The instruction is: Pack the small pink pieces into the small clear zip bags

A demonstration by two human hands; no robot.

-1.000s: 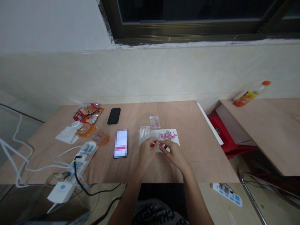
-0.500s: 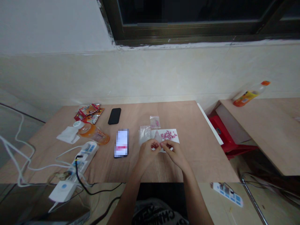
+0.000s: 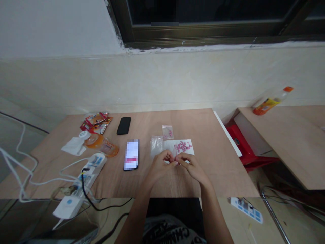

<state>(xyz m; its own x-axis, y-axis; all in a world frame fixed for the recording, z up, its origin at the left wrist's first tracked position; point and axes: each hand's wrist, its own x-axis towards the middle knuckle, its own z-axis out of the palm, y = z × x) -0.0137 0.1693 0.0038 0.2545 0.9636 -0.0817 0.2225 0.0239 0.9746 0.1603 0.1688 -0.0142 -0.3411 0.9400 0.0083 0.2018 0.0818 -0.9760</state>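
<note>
My left hand [image 3: 159,167] and my right hand [image 3: 192,166] meet above the lower edge of a white paper sheet [image 3: 169,145]. Their fingertips pinch close together just below a cluster of small pink beads [image 3: 183,146] on the sheet. Whatever lies between the fingertips is too small to make out. A clear plastic bag [image 3: 156,145] lies left of the sheet, touching its edge. Beyond it sits a small zip bag with pink contents [image 3: 168,132]. All of this rests on a wooden table [image 3: 152,125].
On the table's left are a black phone [image 3: 124,125], a phone with a blurred screen [image 3: 131,155], snack packets [image 3: 96,123], an orange container [image 3: 101,146], a tissue [image 3: 72,146] and a cabled power strip [image 3: 92,169]. A red stool [image 3: 241,142] stands beyond the right edge.
My fingertips have moved slightly right and toward me, closer to the lower edge of the bead cluster. The sheet and bags stay in place.
</note>
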